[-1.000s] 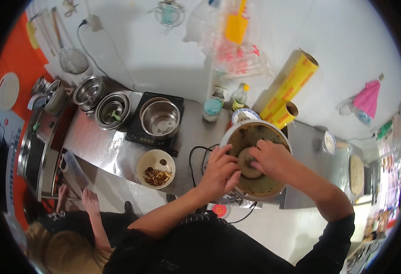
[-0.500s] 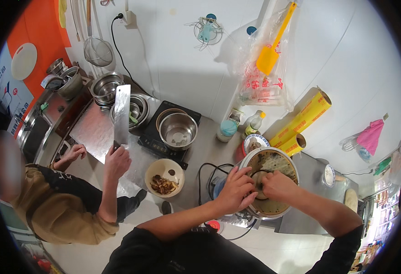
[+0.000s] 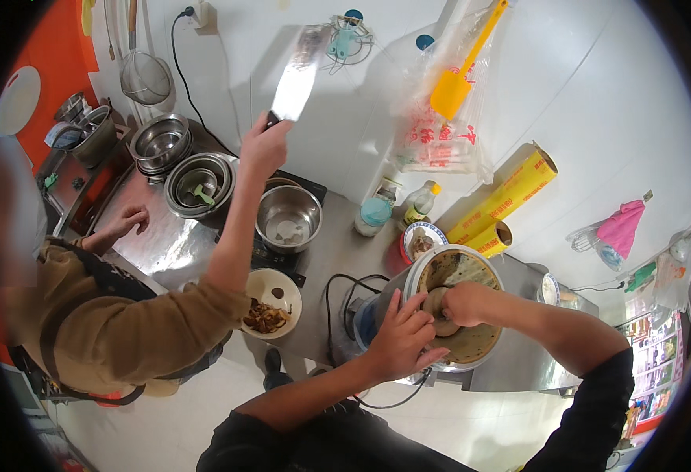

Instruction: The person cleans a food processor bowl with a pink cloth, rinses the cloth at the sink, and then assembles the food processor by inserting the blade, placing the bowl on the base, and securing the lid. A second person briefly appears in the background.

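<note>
- The round disc [image 3: 442,327] sits in the middle of a deep tub [image 3: 475,342], whose tan inner wall is streaked with dark residue; the tub stands at the counter's near edge.
- The right hand [image 3: 469,305] is inside the tub, fingers drawn in narrow at the disc; its fingertips are hidden, so I cannot tell whether it grips.
- The left hand [image 3: 400,334] is spread at the tub's left rim, holding nothing; whether it touches is unclear.
- The step in hand seems to be working the disc by its middle; the next move probably calls for sure fingers there and a steady tub.
- Beside the tub, on the steel counter [image 3: 338,244], are a patterned dish [image 3: 422,240], a jar [image 3: 375,216], a bottle [image 3: 420,203] and a black cord [image 3: 331,315].
- Farther left are a cream bowl [image 3: 263,283] of brown pieces [image 3: 265,317], a steel pot [image 3: 306,204] and stacked bowls [image 3: 160,145].
- A co-worker's hand [image 3: 265,149] raises a broad knife [image 3: 297,82].
- On the white wall hang an orange spatula [image 3: 456,90], a strainer [image 3: 145,79] and a pink cloth [image 3: 621,228].
</note>
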`<control>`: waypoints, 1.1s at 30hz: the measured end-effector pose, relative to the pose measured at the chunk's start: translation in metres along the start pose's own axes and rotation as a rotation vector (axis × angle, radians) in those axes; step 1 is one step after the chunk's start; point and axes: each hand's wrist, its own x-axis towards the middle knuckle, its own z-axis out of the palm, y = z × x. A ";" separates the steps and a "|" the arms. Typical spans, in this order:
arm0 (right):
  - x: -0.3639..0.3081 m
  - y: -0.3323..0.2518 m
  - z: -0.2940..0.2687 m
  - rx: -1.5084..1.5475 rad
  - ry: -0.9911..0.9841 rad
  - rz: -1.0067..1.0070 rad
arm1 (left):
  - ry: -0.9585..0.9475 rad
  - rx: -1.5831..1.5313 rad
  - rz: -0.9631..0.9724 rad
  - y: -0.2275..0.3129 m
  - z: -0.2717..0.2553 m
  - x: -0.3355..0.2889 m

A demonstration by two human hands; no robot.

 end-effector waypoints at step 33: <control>-0.004 -0.011 -0.002 -0.300 0.020 -0.164 | -0.038 -0.346 -0.012 -0.071 -0.059 0.164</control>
